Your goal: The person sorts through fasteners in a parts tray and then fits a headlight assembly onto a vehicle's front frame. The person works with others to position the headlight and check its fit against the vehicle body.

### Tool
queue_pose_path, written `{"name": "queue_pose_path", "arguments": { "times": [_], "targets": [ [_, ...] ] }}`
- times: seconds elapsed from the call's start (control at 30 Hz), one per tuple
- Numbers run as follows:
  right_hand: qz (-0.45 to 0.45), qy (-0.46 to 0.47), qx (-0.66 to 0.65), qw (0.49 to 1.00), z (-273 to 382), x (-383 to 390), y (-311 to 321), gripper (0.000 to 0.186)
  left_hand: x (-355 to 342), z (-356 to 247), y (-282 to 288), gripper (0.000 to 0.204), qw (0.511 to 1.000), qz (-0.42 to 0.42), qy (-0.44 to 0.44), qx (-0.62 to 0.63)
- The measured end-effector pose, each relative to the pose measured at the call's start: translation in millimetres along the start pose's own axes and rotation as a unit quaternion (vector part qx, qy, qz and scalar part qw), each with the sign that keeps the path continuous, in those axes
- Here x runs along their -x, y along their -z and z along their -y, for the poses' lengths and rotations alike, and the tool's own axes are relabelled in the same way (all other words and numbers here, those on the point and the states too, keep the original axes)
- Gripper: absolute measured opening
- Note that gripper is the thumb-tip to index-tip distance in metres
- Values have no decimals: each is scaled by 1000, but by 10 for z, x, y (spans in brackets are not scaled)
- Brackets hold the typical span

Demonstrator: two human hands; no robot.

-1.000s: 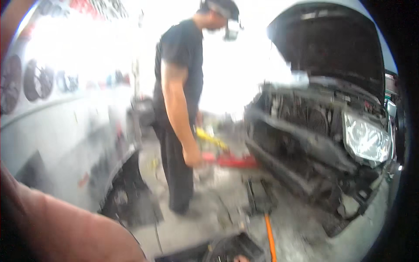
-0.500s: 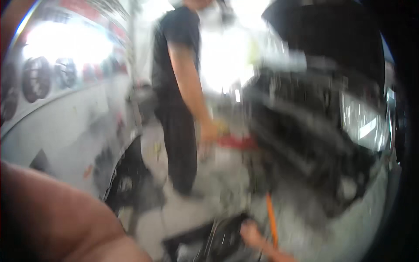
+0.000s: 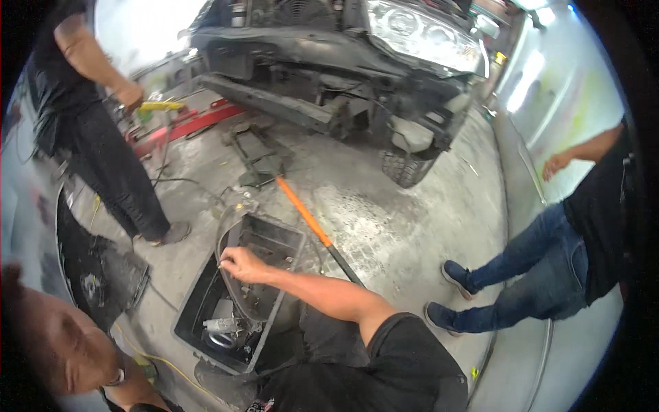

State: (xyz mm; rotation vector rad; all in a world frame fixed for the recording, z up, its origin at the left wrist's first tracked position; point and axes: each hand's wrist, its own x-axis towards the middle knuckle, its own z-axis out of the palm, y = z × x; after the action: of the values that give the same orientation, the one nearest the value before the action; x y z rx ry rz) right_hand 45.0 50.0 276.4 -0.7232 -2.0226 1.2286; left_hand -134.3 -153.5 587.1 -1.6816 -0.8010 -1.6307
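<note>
right-hand fingers (image 3: 230,257) bend over the open black bin (image 3: 195,310).

The gray floor (image 3: 384,240) carries a black bin (image 3: 211,353) and a jack (image 3: 261,165).

Bright overall; far-left background (image 3: 134,31) blown out. Glare on headlight (image 3: 420,34), right wall (image 3: 549,103). Fisheye bends edges, rim black. Centre fairly sharp.

No legible text; small print (image 3: 261,406) on black shirt (image 3: 364,378) at lower edge, too tiny to read.
</note>
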Motion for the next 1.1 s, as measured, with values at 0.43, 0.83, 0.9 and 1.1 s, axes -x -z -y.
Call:
{"name": "queue_pose_path", "arguments": {
  "times": [0.43,0.83,0.9,1.1],
  "targets": [
    [145,199,275,929,-36,172,-252,18,3811,-442,-787,45,329,-168,860,352],
    [212,213,267,916,26,370,-413,17,3376,-685,-1055,28,307,-218,841,388],
    [211,212,254,920,92,370,-404,16,3472,-698,-1018,26,300,-243,863,325],
    [257,206,219,918,93,344,-309,17,4648,-622,-498,26,278,-104,703,647]
  ]
}}
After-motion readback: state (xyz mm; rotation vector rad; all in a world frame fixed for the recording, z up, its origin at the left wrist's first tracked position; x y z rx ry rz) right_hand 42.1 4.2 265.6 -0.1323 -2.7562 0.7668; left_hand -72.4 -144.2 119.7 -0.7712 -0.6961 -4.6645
